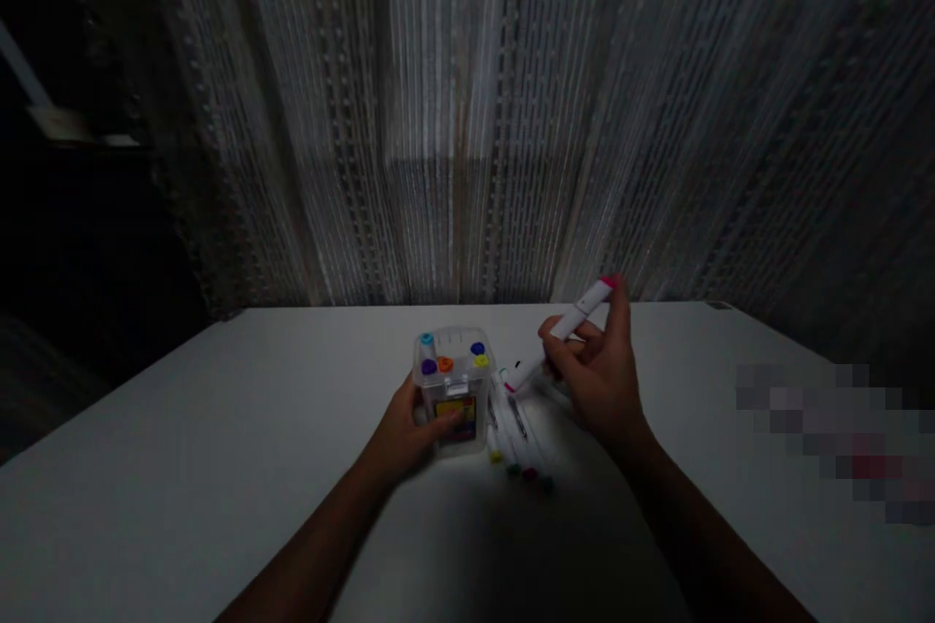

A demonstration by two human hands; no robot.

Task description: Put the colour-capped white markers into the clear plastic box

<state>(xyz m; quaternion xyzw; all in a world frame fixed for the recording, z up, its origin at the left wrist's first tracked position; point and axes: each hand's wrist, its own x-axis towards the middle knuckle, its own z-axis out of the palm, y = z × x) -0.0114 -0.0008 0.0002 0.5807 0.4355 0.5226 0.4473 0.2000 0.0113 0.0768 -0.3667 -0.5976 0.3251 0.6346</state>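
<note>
My left hand [410, 430] is wrapped round the left side of a clear plastic marker case [454, 380], thumb across its coloured label. Several markers stand in the case, with light blue, purple, orange, dark blue and yellow ends showing at the top. In my right hand [603, 380] is a white marker [559, 336] with pink ends, held tilted above the table, its lower end pointing toward the case. Between the hands lie several white markers [520, 423] side by side, their yellow, green and red ends toward me.
The white table [219, 428] spreads out on both sides. A striped string curtain [453, 117] hangs behind its far edge. A blurred-out patch [840, 438] covers something at the right. Dark shelving [65, 127] is at the far left.
</note>
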